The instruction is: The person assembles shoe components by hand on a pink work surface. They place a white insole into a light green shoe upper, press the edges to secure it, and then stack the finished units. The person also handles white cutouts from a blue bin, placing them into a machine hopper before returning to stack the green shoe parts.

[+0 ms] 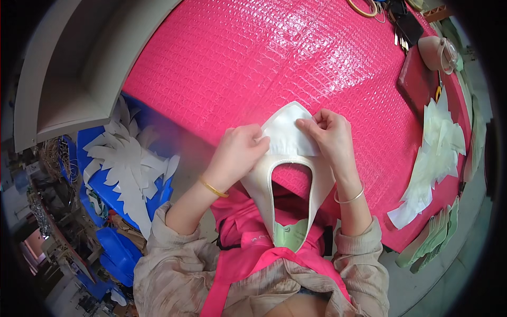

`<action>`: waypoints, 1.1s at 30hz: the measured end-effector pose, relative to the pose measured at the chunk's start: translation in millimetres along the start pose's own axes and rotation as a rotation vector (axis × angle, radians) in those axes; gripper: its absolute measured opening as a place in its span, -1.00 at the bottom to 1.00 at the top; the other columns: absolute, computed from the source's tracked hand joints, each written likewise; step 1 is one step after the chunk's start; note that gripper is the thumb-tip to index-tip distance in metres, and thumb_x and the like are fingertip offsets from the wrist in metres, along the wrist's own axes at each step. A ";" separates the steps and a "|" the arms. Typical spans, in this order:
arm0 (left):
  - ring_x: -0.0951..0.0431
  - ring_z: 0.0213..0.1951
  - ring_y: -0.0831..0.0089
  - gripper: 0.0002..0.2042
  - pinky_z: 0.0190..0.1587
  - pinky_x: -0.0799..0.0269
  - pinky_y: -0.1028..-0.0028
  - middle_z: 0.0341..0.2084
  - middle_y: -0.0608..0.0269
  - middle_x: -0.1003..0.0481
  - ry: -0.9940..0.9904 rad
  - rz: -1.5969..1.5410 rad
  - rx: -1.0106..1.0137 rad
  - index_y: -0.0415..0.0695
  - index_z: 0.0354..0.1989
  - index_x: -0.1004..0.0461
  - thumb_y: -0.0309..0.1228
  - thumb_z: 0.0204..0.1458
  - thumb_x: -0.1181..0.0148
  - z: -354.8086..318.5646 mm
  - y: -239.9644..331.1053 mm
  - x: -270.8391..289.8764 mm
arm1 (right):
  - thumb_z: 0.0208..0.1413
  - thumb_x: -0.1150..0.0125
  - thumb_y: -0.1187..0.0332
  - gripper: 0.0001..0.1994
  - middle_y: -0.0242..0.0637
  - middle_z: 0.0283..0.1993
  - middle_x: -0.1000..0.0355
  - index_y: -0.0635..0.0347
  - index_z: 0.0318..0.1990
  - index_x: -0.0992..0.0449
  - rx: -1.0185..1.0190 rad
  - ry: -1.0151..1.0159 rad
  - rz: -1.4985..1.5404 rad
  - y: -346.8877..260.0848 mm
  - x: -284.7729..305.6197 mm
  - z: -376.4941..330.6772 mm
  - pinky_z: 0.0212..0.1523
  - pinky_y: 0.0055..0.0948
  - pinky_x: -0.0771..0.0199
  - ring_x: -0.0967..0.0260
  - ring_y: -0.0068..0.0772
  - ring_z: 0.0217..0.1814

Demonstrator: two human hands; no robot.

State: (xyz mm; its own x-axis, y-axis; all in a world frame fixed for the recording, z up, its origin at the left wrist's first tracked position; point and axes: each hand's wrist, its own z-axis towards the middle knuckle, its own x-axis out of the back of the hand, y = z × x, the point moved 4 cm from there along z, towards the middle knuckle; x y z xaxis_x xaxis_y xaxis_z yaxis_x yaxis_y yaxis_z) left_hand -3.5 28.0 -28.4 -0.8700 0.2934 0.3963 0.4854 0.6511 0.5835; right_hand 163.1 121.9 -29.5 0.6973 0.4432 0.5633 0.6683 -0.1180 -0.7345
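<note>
Between my hands is a white shoe upper [322,189] with a U-shaped opening; its heel end, toward my body, shows pale green lining. A smooth white toe piece [289,129], rounded to a point at its far end, lies at the upper's toe. My left hand [238,150] is closed on the left edge of this toe end, fingers curled. On the other side, my right hand [334,137] pinches the right edge between thumb and fingers. Whether the toe piece is fixed to the upper I cannot tell.
A shiny pink cover [227,58] spreads over the table. At left, blue bins [119,253] hold white cut pieces [132,169] below a grey shelf [100,79]. At right are overlapping pale pieces [435,153], a dark red slab [419,79] and green pieces [433,235] by the edge.
</note>
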 end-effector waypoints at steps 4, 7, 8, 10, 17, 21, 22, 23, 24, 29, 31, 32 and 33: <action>-0.47 -0.28 0.21 -0.74 -0.28 -0.37 0.26 -0.29 0.10 -0.45 0.538 0.549 -0.482 -0.21 -0.35 -0.38 -0.28 -0.11 -0.13 -16.7 21.9 2.9 | -0.26 -0.30 0.17 -0.65 -0.02 -0.67 -0.35 0.34 -0.62 -0.41 0.141 0.036 -0.127 -3.2 1.1 2.8 -0.57 -0.30 -0.30 -0.35 -0.16 -0.63; -0.28 0.06 0.22 -0.69 0.04 -0.18 0.18 0.03 0.13 -0.28 0.548 0.545 -0.941 -0.05 -0.09 -0.37 -0.37 -0.06 -0.05 -17.7 34.5 -17.5 | -0.24 -0.29 0.17 -0.66 -0.07 -0.66 -0.35 0.31 -0.58 -0.40 0.229 0.073 -0.377 -4.2 4.3 -4.1 -0.54 -0.27 -0.32 -0.35 -0.11 -0.59; -0.24 0.10 0.23 -0.66 0.08 -0.13 0.17 0.07 0.16 -0.25 0.474 0.535 -0.930 -0.02 -0.04 -0.34 -0.38 -0.05 -0.04 -10.5 29.2 -25.9 | -0.23 -0.28 0.18 -0.68 -0.09 -0.66 -0.36 0.30 -0.56 -0.40 0.258 0.090 -0.481 -5.3 7.2 -7.9 -0.52 -0.26 -0.33 -0.35 -0.10 -0.57; -0.18 0.14 0.25 -0.58 0.13 -0.09 0.17 0.12 0.25 -0.19 0.416 0.556 -0.896 0.01 0.07 -0.26 -0.40 -0.04 -0.02 -6.1 23.2 -31.5 | -0.19 -0.25 0.19 -0.71 -0.09 -0.55 -0.39 0.27 -0.51 -0.40 0.053 0.018 -0.634 3.8 31.4 -20.4 -0.47 -0.23 -0.35 -0.37 -0.12 -0.49; -0.17 0.16 0.28 -0.60 0.14 -0.08 0.18 0.12 0.23 -0.20 0.396 0.592 -0.963 -0.06 0.06 -0.26 -0.40 -0.03 -0.01 -9.6 24.9 -32.3 | -0.11 -0.15 0.10 -0.41 -0.22 0.17 -0.18 0.09 0.12 -0.23 0.742 -0.049 -0.555 -0.7 -11.6 -85.7 0.11 -0.19 -0.14 -0.13 -0.23 0.19; -0.22 0.13 0.31 -0.63 0.14 -0.07 0.18 0.09 0.25 -0.24 0.285 0.645 -0.980 -0.04 0.02 -0.31 -0.40 -0.04 -0.02 -34.6 -12.3 -11.4 | -0.03 -0.05 0.13 -0.44 -0.40 0.26 -0.06 0.00 0.17 -0.17 0.615 -0.124 -0.696 25.9 8.7 -89.8 0.24 -0.23 0.07 0.02 -0.34 0.30; -0.23 0.13 0.32 -0.64 0.14 -0.07 0.18 0.09 0.26 -0.24 0.295 0.705 -0.954 -0.03 0.01 -0.32 -0.40 -0.04 -0.02 -42.4 -22.9 -5.8 | -0.03 -0.06 0.18 -0.48 -0.38 0.23 -0.10 0.01 0.15 -0.21 0.612 -0.101 -0.722 34.4 18.5 -92.2 0.24 -0.24 0.05 -0.02 -0.30 0.27; -0.23 0.13 0.32 -0.65 0.14 -0.07 0.18 0.09 0.27 -0.24 0.305 0.764 -0.925 -0.02 0.00 -0.34 -0.40 -0.03 -0.02 -46.9 -29.3 -3.4 | -0.03 -0.08 0.23 -0.51 -0.36 0.21 -0.14 0.02 0.13 -0.24 0.610 -0.079 -0.747 39.1 23.6 -94.3 0.23 -0.25 0.04 -0.05 -0.26 0.24; -0.28 0.09 0.33 -0.66 0.13 -0.07 0.16 0.02 0.32 -0.33 0.350 0.739 -0.925 0.02 -0.02 -0.37 -0.44 -0.04 -0.02 -51.4 -32.4 -2.7 | -0.04 -0.08 0.27 -0.52 -0.34 0.18 -0.17 0.01 0.11 -0.26 0.619 -0.058 -0.745 32.6 24.3 -95.3 0.20 -0.25 0.00 -0.09 -0.25 0.21; -0.49 -0.36 0.43 -0.73 -0.13 -0.35 0.45 -0.42 0.14 -0.51 0.171 -0.557 -0.595 -0.23 -0.08 -0.39 -0.51 0.02 0.05 -32.1 -27.1 31.0 | -0.16 -0.10 0.44 -0.60 -0.27 0.05 -0.28 0.06 -0.05 -0.41 0.879 -0.067 -0.629 -10.7 -3.5 -80.5 0.02 -0.28 -0.21 -0.21 -0.25 0.06; -0.50 -0.35 0.46 -0.75 -0.24 -0.40 0.54 -0.41 0.13 -0.51 0.419 -0.714 -0.673 -0.29 -0.10 -0.38 -0.49 0.07 0.10 -27.1 -39.1 67.2 | -0.25 -0.10 0.55 -0.68 -0.24 -0.12 -0.39 0.19 -0.22 -0.48 1.004 0.026 -0.576 -19.6 -0.1 -71.1 -0.18 -0.36 -0.34 -0.33 -0.27 -0.09; -0.50 -0.35 0.45 -0.75 -0.22 -0.40 0.53 -0.41 0.13 -0.51 0.458 -0.723 -0.666 -0.30 -0.10 -0.38 -0.48 0.08 0.11 -27.0 -46.2 83.3 | -0.26 -0.10 0.56 -0.70 -0.23 -0.17 -0.42 0.22 -0.25 -0.49 1.046 0.092 -0.528 -27.8 9.6 -71.2 -0.22 -0.37 -0.36 -0.36 -0.27 -0.14; -0.50 -0.34 0.45 -0.74 -0.21 -0.40 0.52 -0.41 0.12 -0.51 0.504 -0.730 -0.661 -0.30 -0.09 -0.37 -0.48 0.09 0.12 -28.4 -52.9 101.1 | -0.26 -0.09 0.58 -0.72 -0.23 -0.23 -0.44 0.24 -0.28 -0.50 1.094 0.157 -0.476 -39.2 20.2 -68.0 -0.25 -0.38 -0.38 -0.38 -0.26 -0.19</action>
State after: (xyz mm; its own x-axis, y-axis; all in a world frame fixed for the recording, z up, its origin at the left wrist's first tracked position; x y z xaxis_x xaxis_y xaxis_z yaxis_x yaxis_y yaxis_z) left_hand -114.6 3.4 0.9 -0.9038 -0.4258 -0.0419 -0.0489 0.0054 0.9988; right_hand 168.6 75.0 36.4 0.5150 0.1153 0.8494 0.3463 0.8785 -0.3292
